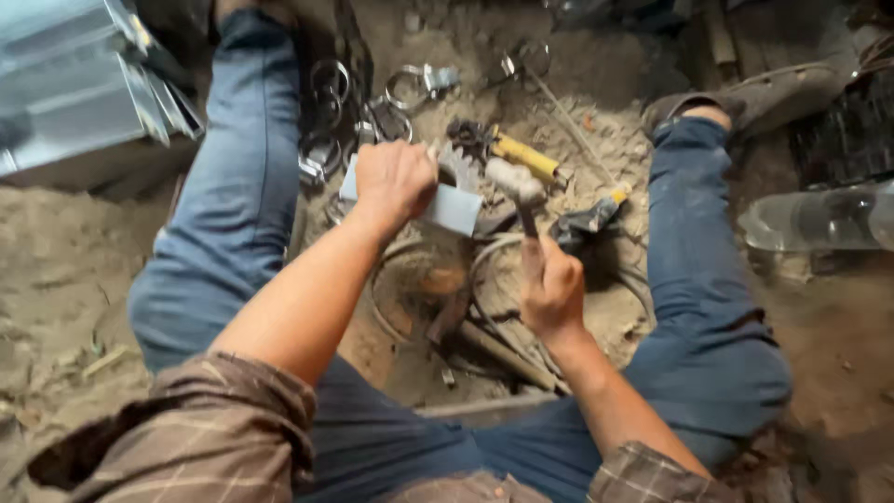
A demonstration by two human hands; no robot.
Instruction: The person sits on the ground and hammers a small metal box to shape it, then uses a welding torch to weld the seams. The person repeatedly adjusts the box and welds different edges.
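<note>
I sit on a sandy floor with my legs in blue jeans spread apart. My left hand (396, 179) grips a pale grey sheet-metal piece (453, 209) and holds it flat between my legs. A hammer (517, 189) with a worn metal head is in my right hand (552, 289), fist closed around its handle. The head hovers just right of the metal piece. Thin wire rings (484, 279) lie on the ground under both hands.
Yellow-handled pliers (520, 154) and several metal hose clamps (421, 84) lie beyond the hands. Folded shiny sheet-metal stock (74, 84) sits at the upper left. A clear plastic bottle (819, 219) lies at the right, beside my sandalled foot (745, 98).
</note>
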